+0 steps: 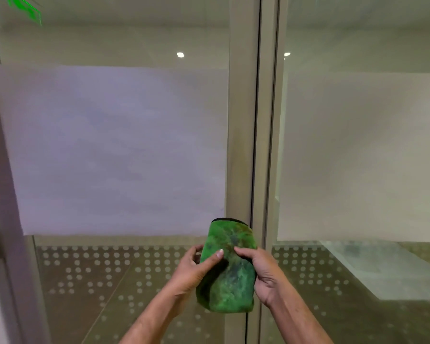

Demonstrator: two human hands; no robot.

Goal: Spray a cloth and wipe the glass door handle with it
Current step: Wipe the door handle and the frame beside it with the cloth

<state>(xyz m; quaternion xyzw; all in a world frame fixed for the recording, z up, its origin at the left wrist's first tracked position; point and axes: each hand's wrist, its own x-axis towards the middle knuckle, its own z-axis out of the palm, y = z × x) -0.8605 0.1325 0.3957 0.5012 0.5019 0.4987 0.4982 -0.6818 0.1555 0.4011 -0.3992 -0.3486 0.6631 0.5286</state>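
Observation:
A green cloth (227,266) with dark stains is folded and held upright in front of the glass door. My left hand (196,266) grips its left side, thumb pressed across the front. My right hand (261,271) holds the right edge with fingers curled onto the fabric. A thin dark edge (227,219) shows along the top of the cloth. The cloth covers the spot where the door frame (241,145) meets the neighbouring panel; no door handle is visible. No spray bottle is in view.
Two glass panels carry a frosted band, left (114,150) and right (358,155), with a dotted pattern (97,266) below. A beige vertical frame runs between them. A wall edge (0,194) stands at the far left.

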